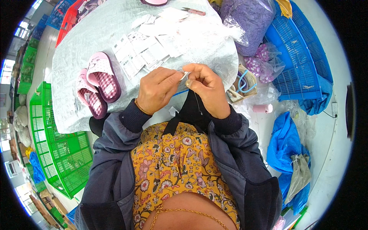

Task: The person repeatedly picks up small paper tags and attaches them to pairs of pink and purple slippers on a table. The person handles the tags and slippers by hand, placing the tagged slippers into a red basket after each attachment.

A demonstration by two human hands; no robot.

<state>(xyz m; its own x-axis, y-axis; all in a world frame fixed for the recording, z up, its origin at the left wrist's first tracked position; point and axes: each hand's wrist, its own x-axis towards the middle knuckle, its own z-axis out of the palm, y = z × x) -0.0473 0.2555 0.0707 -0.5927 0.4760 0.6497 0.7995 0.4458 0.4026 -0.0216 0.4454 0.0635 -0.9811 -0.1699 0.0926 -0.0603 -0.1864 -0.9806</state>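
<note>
Above the table's near edge, my left hand (159, 89) and my right hand (209, 90) meet fingertip to fingertip, both closed in a pinch. Between them shows a small white piece (185, 76), too small to name for sure. From my right hand a thin thread (197, 101) hangs down, with a small light bit at its end. To the left of my hands lies a pair of pink slippers (103, 76) with checked insoles. Just beyond my hands, printed paper slips (132, 51) are spread over the table.
Red-handled snips (194, 11) lie at the table's far side. An open box (245, 82) stands beside the right edge. Blue crates (293, 57) and a bag of purple items (247, 23) are at right. Green crates (63, 149) stand at left. A pink spool (263, 108) lies at right.
</note>
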